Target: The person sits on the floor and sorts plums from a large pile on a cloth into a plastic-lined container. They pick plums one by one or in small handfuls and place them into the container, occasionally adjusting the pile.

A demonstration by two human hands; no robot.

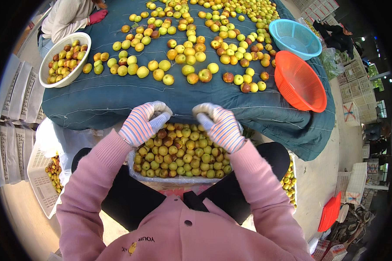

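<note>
My left hand (pixel 147 122), in a striped knit glove, hovers with curled fingers over the near edge of the table's dark green quilted cover (pixel 117 98). Facing it, my right hand (pixel 218 125) wears a matching glove and has its fingers curled too. The hands are apart; whether anything lies inside either one is hidden. Below and between them, a plastic-lined crate (pixel 179 180) full of small yellow-green fruits, likely jujubes (pixel 183 153), sits between my knees. More of these fruits, some with reddish-brown patches, lie scattered on the cover (pixel 189 59) beyond my hands.
A white basket (pixel 43 70) of fruit stands at the left, near another person's red-gloved hand (pixel 98 17). Blue (pixel 295 39) and red (pixel 300 81) plastic baskets rest at the right edge. White crates (pixel 40 182) of fruit flank my legs; stacked crates (pixel 359 88) stand farther right.
</note>
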